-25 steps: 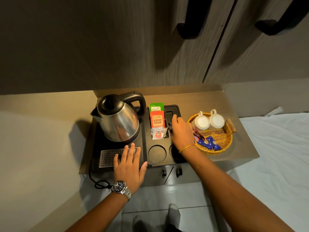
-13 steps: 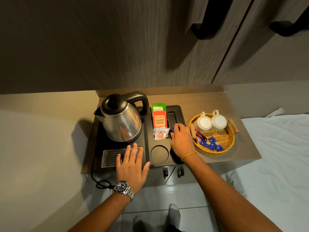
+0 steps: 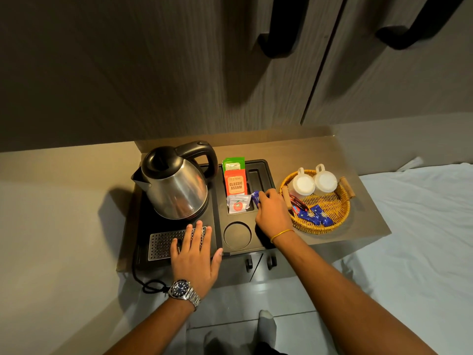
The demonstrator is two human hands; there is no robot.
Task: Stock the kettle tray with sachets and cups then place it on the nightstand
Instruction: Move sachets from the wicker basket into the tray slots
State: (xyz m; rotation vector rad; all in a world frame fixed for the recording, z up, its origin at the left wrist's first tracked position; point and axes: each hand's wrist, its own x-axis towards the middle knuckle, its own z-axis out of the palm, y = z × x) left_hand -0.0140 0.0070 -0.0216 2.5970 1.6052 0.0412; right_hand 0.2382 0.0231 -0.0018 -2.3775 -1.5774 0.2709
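A black kettle tray lies on the nightstand with a steel kettle at its left. Its sachet slot holds a green sachet, an orange "Classic Assam" sachet and a clear white sachet. My right hand pinches a blue sachet over the tray's right slot. My left hand rests flat, fingers spread, on the tray's metal drip grate. A round cup recess shows bare. Two white cups sit upside down in the wicker basket.
Red and blue sachets lie in the basket at the nightstand's right. The kettle cord hangs off the front left edge. A bed with a white sheet is at the right. Dark wardrobe doors rise behind.
My right hand has drawn back from the far end of the tray's right slot toward the near end, and the blue sachet now shows at its fingertips. My left hand has stayed put.
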